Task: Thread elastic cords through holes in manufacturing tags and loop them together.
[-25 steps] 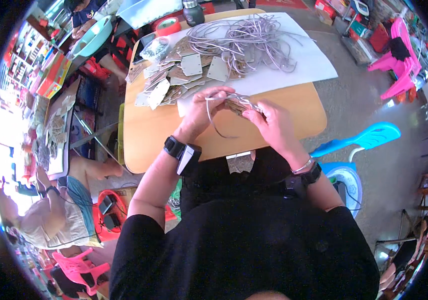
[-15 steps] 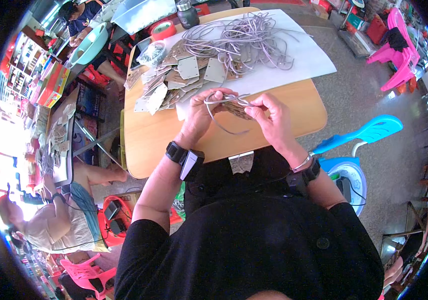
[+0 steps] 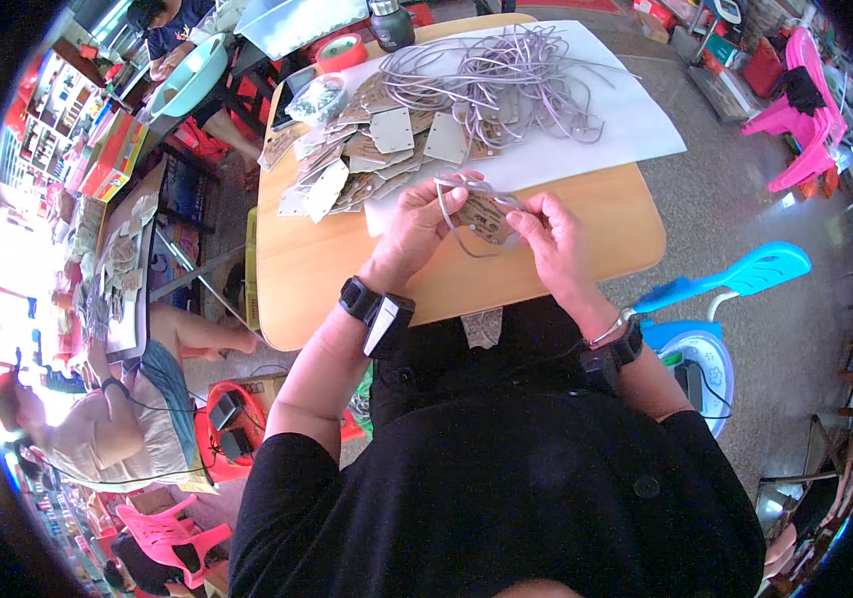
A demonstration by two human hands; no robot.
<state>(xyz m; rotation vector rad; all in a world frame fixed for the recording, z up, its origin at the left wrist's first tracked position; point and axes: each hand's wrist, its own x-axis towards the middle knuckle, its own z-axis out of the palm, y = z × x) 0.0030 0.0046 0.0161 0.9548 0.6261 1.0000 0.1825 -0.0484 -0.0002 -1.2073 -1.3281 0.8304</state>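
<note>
The brown card (image 3: 486,217) is held up between the person's 2 hands, above the near part of the table (image 3: 327,289) and just this side of the white sheet (image 3: 626,130). It's a flat, thin piece, a dull cardboard tan on the face I can see, with dark printed marks across it and small pale spots near its lower edge. A grey cord (image 3: 443,206) goes with it: smooth, round and pliable, running along the card's top and drooping in a loose curve off the left side, its lower stretch hanging beneath. The left hand (image 3: 417,221) has thumb and fingers closed on the card's left end, cord included. The right hand (image 3: 561,239) has thumb and fingertips pinched on the cord at the card's right edge; whether they grip the card too, I can't tell. Beyond lies a heap of flat cards (image 3: 392,130), some brown, others pale grey with clipped corners and little holes, stacked untidily. Beside them sprawls a tangle of cords (image 3: 491,75), lilac-grey, all loops and loose ends. The tabletop is smooth, yellowish wood grain with rounded corners; at its far side sit a fat orange-red ring-shaped roll (image 3: 352,60) and a dark, rounded bottle (image 3: 392,28).
</note>
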